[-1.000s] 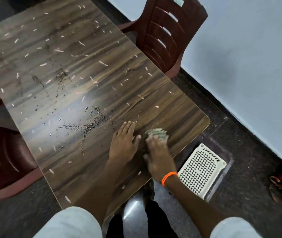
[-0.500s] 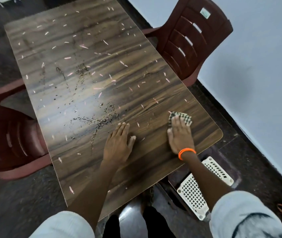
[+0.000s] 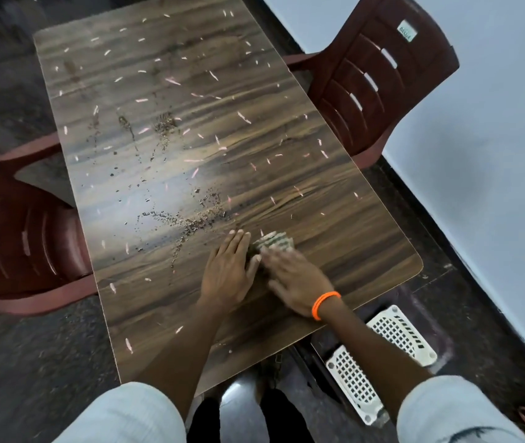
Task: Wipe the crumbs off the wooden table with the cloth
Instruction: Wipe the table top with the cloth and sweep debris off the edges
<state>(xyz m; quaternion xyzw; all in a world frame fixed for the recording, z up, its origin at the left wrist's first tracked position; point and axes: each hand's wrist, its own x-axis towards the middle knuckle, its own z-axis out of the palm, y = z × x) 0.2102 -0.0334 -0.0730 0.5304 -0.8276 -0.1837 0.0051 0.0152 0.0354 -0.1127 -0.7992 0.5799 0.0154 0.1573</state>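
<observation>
Head view: right hand on cloth.

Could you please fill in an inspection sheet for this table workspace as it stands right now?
Surface: wooden table, strewn with pale flakes and dark crumbs.
Job's things: checked cloth bunched on the table under the right hand's fingertips.
Clutter: nothing seen beyond the crumbs.
Grippers: left hand flat on the table beside the cloth; right hand blurred, pressing the cloth.
Cables: nothing seen.
Surroundings: maroon plastic chairs at both long sides, white perforated basket on the floor, pale wall to the right.
</observation>
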